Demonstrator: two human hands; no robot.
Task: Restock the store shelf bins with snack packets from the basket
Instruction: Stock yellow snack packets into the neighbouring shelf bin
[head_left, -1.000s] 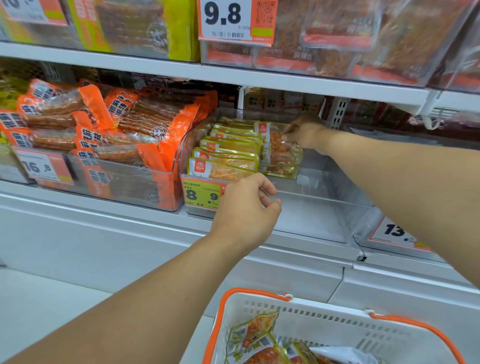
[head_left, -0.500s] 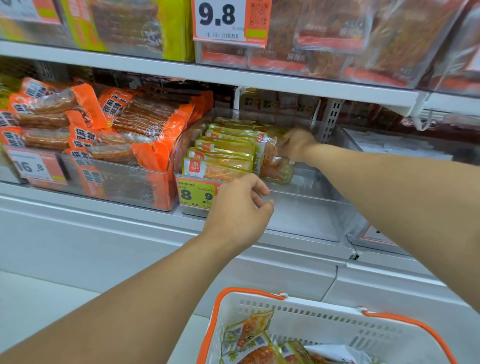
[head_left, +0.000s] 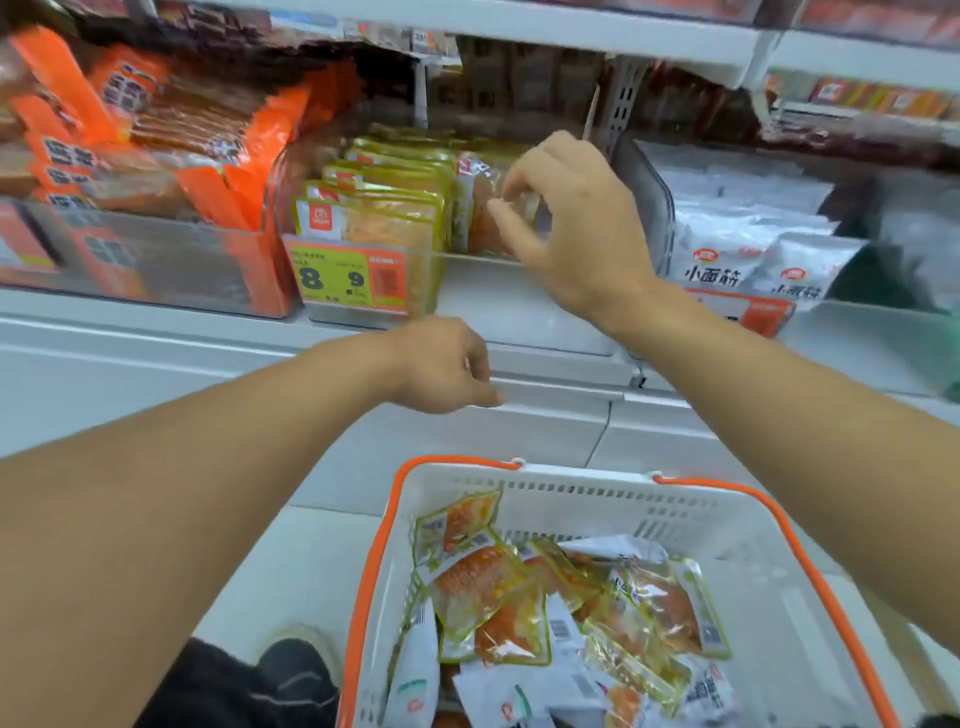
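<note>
Right hand (head_left: 574, 228) raised in front of the middle shelf bin (head_left: 641, 202), wrist bent, fingers curled loosely and apart, thumb and forefinger just at an upright orange snack packet (head_left: 480, 218); contact blurred, cannot tell if pinched. Left hand (head_left: 444, 366) lower, in front of the shelf edge (head_left: 156, 343), palm down, fingers curled under, holding nothing visible. Yellow-edged packets (head_left: 384, 208) stacked in the bin's left half behind a price tag (head_left: 353, 278) reading 8 and 9. Basket (head_left: 571, 493) below, orange-rimmed, with more packets (head_left: 493, 582) lying inside.
</note>
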